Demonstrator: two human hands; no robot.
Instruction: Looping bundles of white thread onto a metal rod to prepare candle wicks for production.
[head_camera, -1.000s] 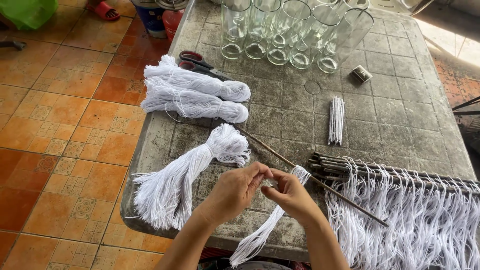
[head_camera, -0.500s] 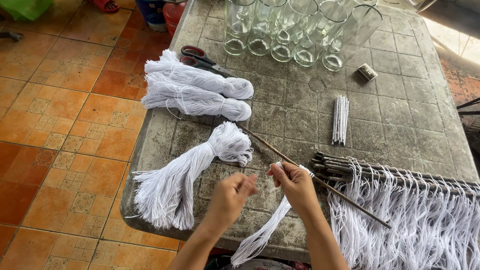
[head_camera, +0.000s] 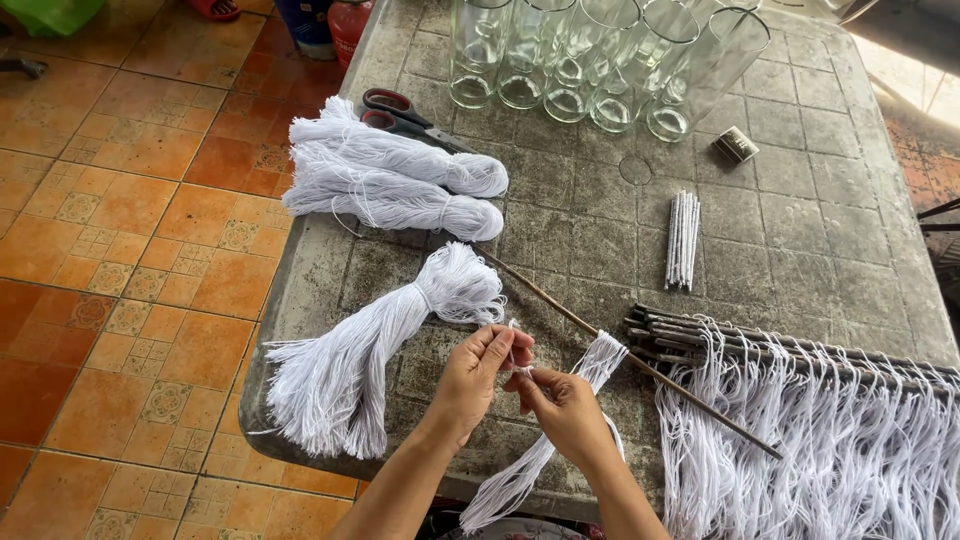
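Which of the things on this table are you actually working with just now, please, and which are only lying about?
In use: left hand and right hand pinching a white strand; small string bundle draped over the thin stick.

Lying about: scissors, glass tubes, big string bundles, bundle of short white sticks, small box.

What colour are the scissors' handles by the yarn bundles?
Red with black inner rims on the scissors; the head view shows it best.
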